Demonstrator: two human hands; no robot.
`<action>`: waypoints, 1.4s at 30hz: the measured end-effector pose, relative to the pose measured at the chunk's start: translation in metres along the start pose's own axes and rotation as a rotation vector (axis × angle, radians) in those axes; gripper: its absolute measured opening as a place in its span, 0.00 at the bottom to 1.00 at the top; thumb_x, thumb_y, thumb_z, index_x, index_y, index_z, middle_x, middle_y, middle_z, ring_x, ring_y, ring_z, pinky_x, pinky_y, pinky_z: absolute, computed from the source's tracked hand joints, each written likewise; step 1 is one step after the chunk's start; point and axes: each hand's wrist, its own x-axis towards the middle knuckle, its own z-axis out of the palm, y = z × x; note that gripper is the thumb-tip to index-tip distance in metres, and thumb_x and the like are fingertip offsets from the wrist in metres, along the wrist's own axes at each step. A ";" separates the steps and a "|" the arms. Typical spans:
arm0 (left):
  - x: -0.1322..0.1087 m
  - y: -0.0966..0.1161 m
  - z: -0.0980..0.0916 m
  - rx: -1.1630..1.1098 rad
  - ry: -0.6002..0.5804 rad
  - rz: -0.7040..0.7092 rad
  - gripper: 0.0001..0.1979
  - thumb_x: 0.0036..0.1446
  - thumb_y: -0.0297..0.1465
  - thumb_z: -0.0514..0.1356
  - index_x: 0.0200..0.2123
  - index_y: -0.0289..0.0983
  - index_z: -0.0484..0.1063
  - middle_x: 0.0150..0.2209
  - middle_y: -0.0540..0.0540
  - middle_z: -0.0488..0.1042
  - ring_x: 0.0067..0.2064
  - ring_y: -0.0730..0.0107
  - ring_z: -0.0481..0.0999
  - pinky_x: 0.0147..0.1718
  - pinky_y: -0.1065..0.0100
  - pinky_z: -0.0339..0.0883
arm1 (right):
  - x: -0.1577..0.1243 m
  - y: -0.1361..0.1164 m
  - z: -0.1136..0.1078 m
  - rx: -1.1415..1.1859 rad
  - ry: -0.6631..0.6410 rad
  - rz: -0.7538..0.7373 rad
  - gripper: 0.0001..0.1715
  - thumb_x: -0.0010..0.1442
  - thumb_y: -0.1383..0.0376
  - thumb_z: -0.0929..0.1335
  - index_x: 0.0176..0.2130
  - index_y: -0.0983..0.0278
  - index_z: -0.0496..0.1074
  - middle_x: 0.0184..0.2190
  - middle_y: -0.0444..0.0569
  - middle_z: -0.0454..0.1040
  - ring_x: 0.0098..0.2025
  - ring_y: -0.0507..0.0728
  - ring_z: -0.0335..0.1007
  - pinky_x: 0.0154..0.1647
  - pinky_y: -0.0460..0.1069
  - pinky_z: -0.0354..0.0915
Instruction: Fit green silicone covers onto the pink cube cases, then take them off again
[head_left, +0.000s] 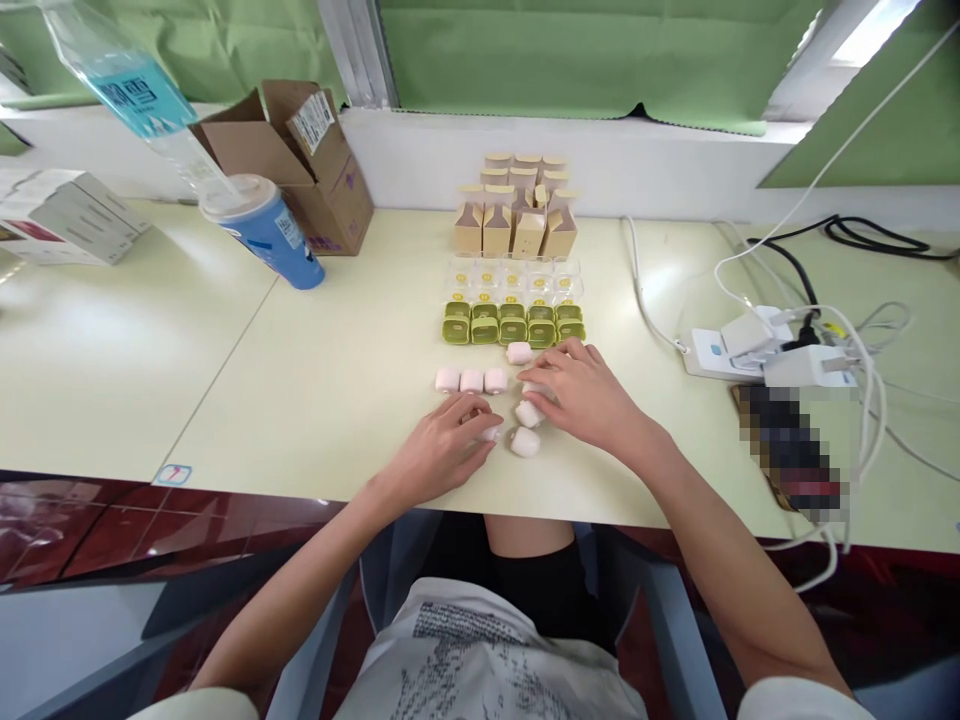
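Small pale pink, rounded blocks lie on the table in front of me; what they are I cannot tell. Three make a row, the middle one [472, 381] just beyond my left hand [448, 447], whose curled fingers close on another pale pink block [490, 433]. My right hand [589, 392] pinches a pale pink block [532, 387] mostly hidden under its fingers. Close by its thumb is a loose block [528, 413], with a second one [525, 442] nearer me and a third [519, 353] farther off. Beyond them sit several small green open cases [512, 325] in a row.
Clear plastic covers [511, 277] and small open tan cartons [529, 232] stand behind the green cases. A blue cup [281, 245], a cardboard box [322, 185] and white boxes [71, 215] are left. Right are a power strip [709, 355], cables and a phone [787, 450].
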 end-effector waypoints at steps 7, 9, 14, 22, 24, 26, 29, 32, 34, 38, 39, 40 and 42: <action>-0.004 -0.009 -0.009 -0.016 0.010 0.054 0.19 0.71 0.18 0.60 0.58 0.40 0.79 0.65 0.34 0.78 0.64 0.53 0.83 0.62 0.50 0.84 | -0.007 0.016 0.000 -0.089 -0.017 -0.091 0.29 0.71 0.78 0.67 0.64 0.65 0.84 0.59 0.60 0.81 0.60 0.72 0.67 0.64 0.63 0.66; -0.004 -0.009 -0.008 -0.007 0.014 0.067 0.16 0.73 0.19 0.60 0.57 0.41 0.80 0.64 0.34 0.79 0.63 0.52 0.83 0.61 0.51 0.84 | -0.003 0.015 0.002 -0.127 0.012 -0.106 0.21 0.71 0.76 0.69 0.59 0.68 0.84 0.57 0.63 0.82 0.60 0.72 0.68 0.64 0.63 0.67; -0.011 -0.027 -0.034 -0.014 0.165 0.020 0.17 0.75 0.20 0.60 0.59 0.41 0.80 0.59 0.37 0.83 0.62 0.56 0.84 0.61 0.52 0.83 | 0.011 0.007 -0.006 -0.028 0.042 0.012 0.20 0.76 0.63 0.74 0.62 0.70 0.82 0.54 0.61 0.85 0.60 0.72 0.73 0.62 0.61 0.70; 0.001 -0.098 -0.049 -0.075 0.005 -0.197 0.18 0.73 0.35 0.63 0.60 0.39 0.84 0.57 0.37 0.87 0.60 0.51 0.84 0.62 0.48 0.82 | 0.030 -0.017 -0.012 -0.012 -0.149 0.077 0.19 0.78 0.68 0.73 0.64 0.69 0.80 0.62 0.61 0.83 0.57 0.67 0.83 0.53 0.56 0.72; 0.006 -0.101 -0.046 -0.083 -0.028 -0.196 0.19 0.72 0.37 0.65 0.61 0.39 0.85 0.57 0.37 0.86 0.60 0.49 0.83 0.63 0.48 0.81 | 0.031 -0.019 -0.011 -0.007 -0.149 0.075 0.21 0.79 0.69 0.71 0.67 0.67 0.80 0.63 0.61 0.82 0.60 0.67 0.82 0.55 0.56 0.72; 0.010 -0.100 -0.045 -0.081 -0.049 -0.204 0.20 0.71 0.40 0.68 0.61 0.39 0.86 0.57 0.36 0.85 0.59 0.49 0.83 0.62 0.48 0.80 | 0.031 -0.019 -0.011 -0.009 -0.143 0.043 0.19 0.79 0.69 0.71 0.65 0.66 0.81 0.61 0.61 0.81 0.64 0.69 0.79 0.56 0.56 0.71; 0.014 -0.098 -0.044 -0.083 -0.044 -0.216 0.18 0.71 0.43 0.69 0.57 0.40 0.87 0.54 0.37 0.85 0.56 0.49 0.83 0.60 0.49 0.80 | 0.035 -0.021 -0.010 -0.021 -0.135 0.017 0.18 0.78 0.64 0.74 0.63 0.65 0.83 0.60 0.61 0.80 0.60 0.68 0.81 0.52 0.55 0.71; 0.016 -0.097 -0.043 -0.076 -0.021 -0.210 0.14 0.71 0.42 0.69 0.52 0.40 0.87 0.50 0.39 0.86 0.53 0.50 0.83 0.56 0.50 0.80 | 0.040 -0.024 -0.007 -0.062 -0.137 0.035 0.16 0.80 0.62 0.72 0.62 0.66 0.82 0.60 0.62 0.78 0.51 0.65 0.83 0.46 0.54 0.69; 0.017 -0.095 -0.042 -0.074 -0.014 -0.206 0.13 0.71 0.40 0.69 0.51 0.40 0.87 0.49 0.39 0.86 0.51 0.51 0.83 0.54 0.52 0.80 | 0.043 -0.025 -0.005 -0.098 -0.137 0.029 0.15 0.81 0.64 0.71 0.60 0.68 0.82 0.59 0.63 0.78 0.50 0.64 0.84 0.44 0.54 0.69; 0.021 -0.085 -0.036 -0.076 0.026 -0.200 0.12 0.70 0.37 0.70 0.52 0.39 0.87 0.48 0.40 0.85 0.51 0.52 0.83 0.54 0.52 0.80 | 0.039 -0.019 -0.004 -0.144 -0.127 0.000 0.14 0.81 0.67 0.70 0.60 0.70 0.81 0.58 0.65 0.78 0.47 0.63 0.84 0.43 0.54 0.69; 0.023 -0.082 -0.034 -0.075 0.027 -0.191 0.11 0.70 0.36 0.70 0.52 0.39 0.87 0.49 0.39 0.85 0.52 0.51 0.83 0.55 0.52 0.80 | 0.036 -0.016 -0.005 -0.151 -0.115 0.001 0.14 0.81 0.67 0.69 0.60 0.70 0.81 0.58 0.65 0.77 0.46 0.63 0.84 0.43 0.54 0.69; 0.025 -0.079 -0.032 -0.075 0.023 -0.180 0.11 0.70 0.35 0.70 0.52 0.39 0.87 0.49 0.39 0.85 0.53 0.51 0.84 0.55 0.52 0.80 | 0.033 -0.013 -0.006 -0.156 -0.102 0.004 0.14 0.81 0.67 0.69 0.60 0.70 0.81 0.59 0.65 0.77 0.46 0.63 0.84 0.43 0.54 0.69; 0.028 -0.075 -0.027 -0.072 0.013 -0.162 0.11 0.70 0.34 0.70 0.52 0.39 0.87 0.50 0.39 0.85 0.54 0.51 0.83 0.56 0.52 0.80 | 0.026 -0.008 -0.007 -0.158 -0.090 0.025 0.15 0.81 0.67 0.69 0.61 0.69 0.81 0.60 0.64 0.77 0.47 0.63 0.84 0.43 0.54 0.70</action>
